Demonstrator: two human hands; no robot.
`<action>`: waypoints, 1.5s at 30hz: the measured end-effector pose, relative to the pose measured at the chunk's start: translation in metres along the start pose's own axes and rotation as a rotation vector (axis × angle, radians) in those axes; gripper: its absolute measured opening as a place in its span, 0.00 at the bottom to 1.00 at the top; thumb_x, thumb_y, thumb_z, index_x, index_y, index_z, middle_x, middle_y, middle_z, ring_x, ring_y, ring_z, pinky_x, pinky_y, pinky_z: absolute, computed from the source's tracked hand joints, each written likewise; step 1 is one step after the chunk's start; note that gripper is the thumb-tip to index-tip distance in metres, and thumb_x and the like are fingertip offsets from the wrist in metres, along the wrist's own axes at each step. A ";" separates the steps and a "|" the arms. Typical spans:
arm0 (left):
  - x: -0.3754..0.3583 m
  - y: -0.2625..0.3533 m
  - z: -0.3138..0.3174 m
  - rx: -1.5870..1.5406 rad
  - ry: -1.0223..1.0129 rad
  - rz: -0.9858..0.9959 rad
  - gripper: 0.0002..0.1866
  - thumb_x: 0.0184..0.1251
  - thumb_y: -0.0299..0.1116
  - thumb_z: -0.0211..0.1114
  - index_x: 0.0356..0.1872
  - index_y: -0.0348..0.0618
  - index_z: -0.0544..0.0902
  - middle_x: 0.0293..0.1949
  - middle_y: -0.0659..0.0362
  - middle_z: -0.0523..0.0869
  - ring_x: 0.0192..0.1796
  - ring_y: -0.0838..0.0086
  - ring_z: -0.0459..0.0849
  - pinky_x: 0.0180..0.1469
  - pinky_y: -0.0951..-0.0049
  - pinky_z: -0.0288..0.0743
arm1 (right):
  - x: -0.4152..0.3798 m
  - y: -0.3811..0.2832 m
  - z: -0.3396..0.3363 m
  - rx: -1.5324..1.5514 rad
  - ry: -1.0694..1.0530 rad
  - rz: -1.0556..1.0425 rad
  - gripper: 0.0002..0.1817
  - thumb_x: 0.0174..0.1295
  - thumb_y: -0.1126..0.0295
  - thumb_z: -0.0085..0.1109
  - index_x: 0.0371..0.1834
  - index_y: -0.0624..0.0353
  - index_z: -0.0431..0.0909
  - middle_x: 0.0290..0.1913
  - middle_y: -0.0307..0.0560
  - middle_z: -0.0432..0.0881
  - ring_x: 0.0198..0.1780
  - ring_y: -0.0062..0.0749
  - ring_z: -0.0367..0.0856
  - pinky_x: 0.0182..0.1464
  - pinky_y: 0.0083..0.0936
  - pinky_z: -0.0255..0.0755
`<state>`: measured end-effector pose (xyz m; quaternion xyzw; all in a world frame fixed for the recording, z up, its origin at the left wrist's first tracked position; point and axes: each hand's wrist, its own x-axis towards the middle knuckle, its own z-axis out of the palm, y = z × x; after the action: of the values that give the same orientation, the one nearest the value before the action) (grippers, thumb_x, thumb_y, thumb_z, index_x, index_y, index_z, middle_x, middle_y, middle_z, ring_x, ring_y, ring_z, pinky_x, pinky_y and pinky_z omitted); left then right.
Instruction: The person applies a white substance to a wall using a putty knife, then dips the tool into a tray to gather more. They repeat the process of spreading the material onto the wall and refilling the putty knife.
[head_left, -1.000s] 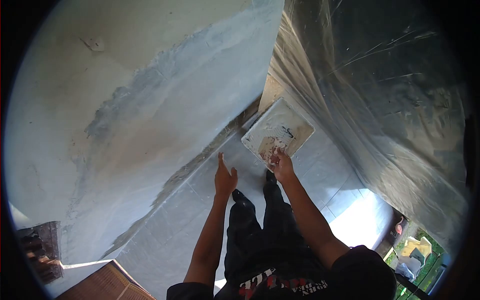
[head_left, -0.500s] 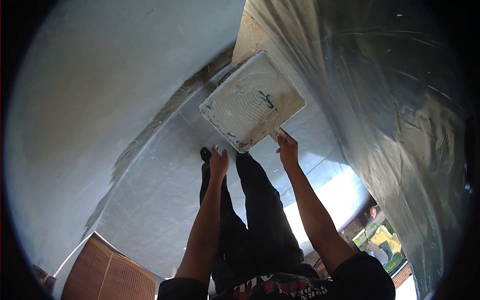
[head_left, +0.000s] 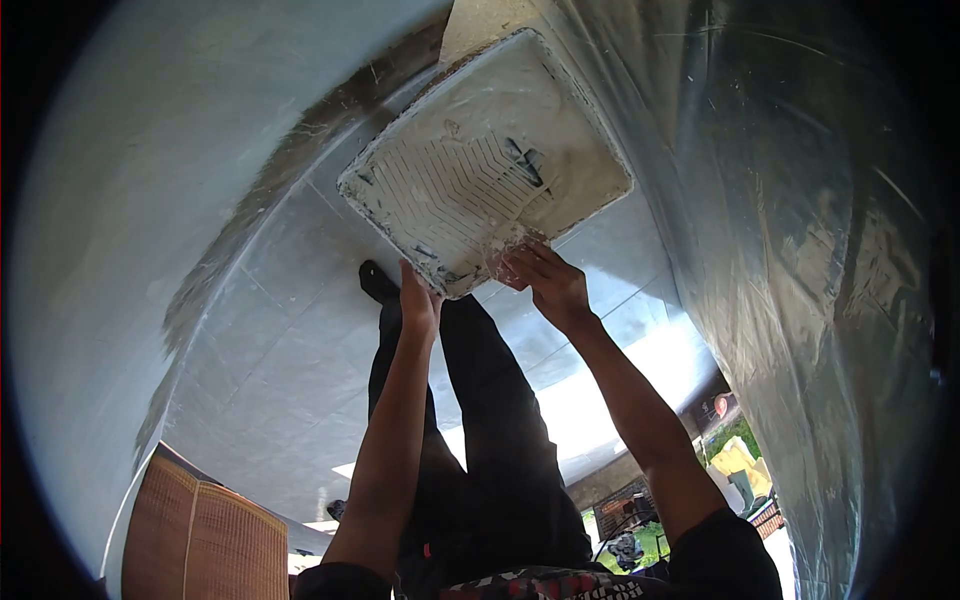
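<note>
A white paint tray (head_left: pixel 455 130), with a ribbed slope and a rim caked in paint, fills the upper middle of the view. My left hand (head_left: pixel 419 305) is at its near left corner, gripping the rim, with some fingers hidden under the tray. My right hand (head_left: pixel 555 287) pinches a flat, paint-caked tool (head_left: pixel 508 248) over the near edge of the tray. The tool looks like a wide brush, but I cannot tell its exact kind. Dark streaks mark the tray's ribs beside it.
A pale wall (head_left: pixel 150 200) with a rough dark strip along its foot rises on the left. Plastic sheeting (head_left: pixel 780 250) hangs on the right. Grey covering (head_left: pixel 270 330) lies on the floor around my legs. A brown woven panel (head_left: pixel 200 530) stands at lower left.
The tray appears larger and nearer. My left hand, apart from it before, now grips its near corner. My right hand has moved left and in over the tray's edge with the tool.
</note>
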<state>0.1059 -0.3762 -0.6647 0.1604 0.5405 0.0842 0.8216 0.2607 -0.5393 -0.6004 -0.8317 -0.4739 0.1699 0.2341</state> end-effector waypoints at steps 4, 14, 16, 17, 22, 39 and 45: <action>-0.001 0.003 0.008 -0.024 0.016 0.030 0.36 0.83 0.58 0.29 0.79 0.42 0.52 0.79 0.53 0.58 0.80 0.63 0.57 0.79 0.59 0.53 | -0.005 0.001 -0.002 -0.008 -0.048 -0.016 0.31 0.49 0.86 0.57 0.57 0.45 0.82 0.57 0.32 0.84 0.64 0.33 0.79 0.53 0.29 0.83; 0.002 0.003 0.003 -0.019 0.013 -0.006 0.37 0.82 0.59 0.30 0.80 0.44 0.50 0.80 0.55 0.55 0.81 0.62 0.55 0.79 0.57 0.51 | -0.043 -0.009 -0.027 -0.007 -0.114 0.010 0.28 0.49 0.88 0.57 0.55 0.51 0.84 0.53 0.41 0.86 0.60 0.42 0.82 0.56 0.33 0.83; 0.001 0.007 0.004 -0.017 0.002 -0.013 0.36 0.82 0.59 0.30 0.80 0.46 0.49 0.81 0.56 0.53 0.81 0.62 0.52 0.80 0.54 0.49 | -0.045 -0.017 -0.033 0.123 0.039 0.106 0.21 0.57 0.84 0.58 0.54 0.53 0.85 0.47 0.43 0.88 0.52 0.38 0.87 0.51 0.31 0.83; 0.001 0.009 0.005 -0.007 0.013 -0.038 0.37 0.82 0.59 0.31 0.81 0.46 0.49 0.81 0.56 0.54 0.81 0.61 0.52 0.79 0.54 0.50 | -0.046 -0.022 -0.034 0.121 0.038 0.102 0.21 0.57 0.84 0.58 0.54 0.53 0.85 0.47 0.43 0.88 0.52 0.38 0.87 0.51 0.31 0.83; 0.007 0.005 -0.001 0.018 -0.006 -0.017 0.38 0.81 0.61 0.31 0.81 0.47 0.49 0.81 0.56 0.53 0.82 0.60 0.51 0.78 0.51 0.49 | -0.016 -0.043 -0.039 0.795 0.315 0.992 0.12 0.73 0.68 0.56 0.51 0.64 0.82 0.34 0.41 0.85 0.30 0.17 0.76 0.28 0.18 0.68; -0.004 0.026 0.009 0.167 0.041 -0.072 0.43 0.78 0.67 0.32 0.79 0.42 0.55 0.76 0.51 0.63 0.77 0.58 0.64 0.76 0.56 0.57 | 0.086 -0.024 -0.020 0.063 0.207 0.737 0.09 0.65 0.72 0.57 0.45 0.63 0.80 0.35 0.55 0.85 0.39 0.52 0.85 0.43 0.43 0.77; -0.013 0.034 0.015 0.123 -0.046 -0.056 0.43 0.78 0.66 0.36 0.81 0.47 0.46 0.82 0.54 0.50 0.82 0.58 0.49 0.78 0.46 0.40 | 0.100 -0.053 0.017 -0.251 -0.052 0.679 0.16 0.55 0.76 0.62 0.48 0.61 0.75 0.44 0.55 0.81 0.50 0.51 0.82 0.49 0.44 0.81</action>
<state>0.1156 -0.3514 -0.6365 0.1971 0.5301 0.0240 0.8243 0.2634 -0.4253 -0.5913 -0.9594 -0.1937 0.1994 0.0482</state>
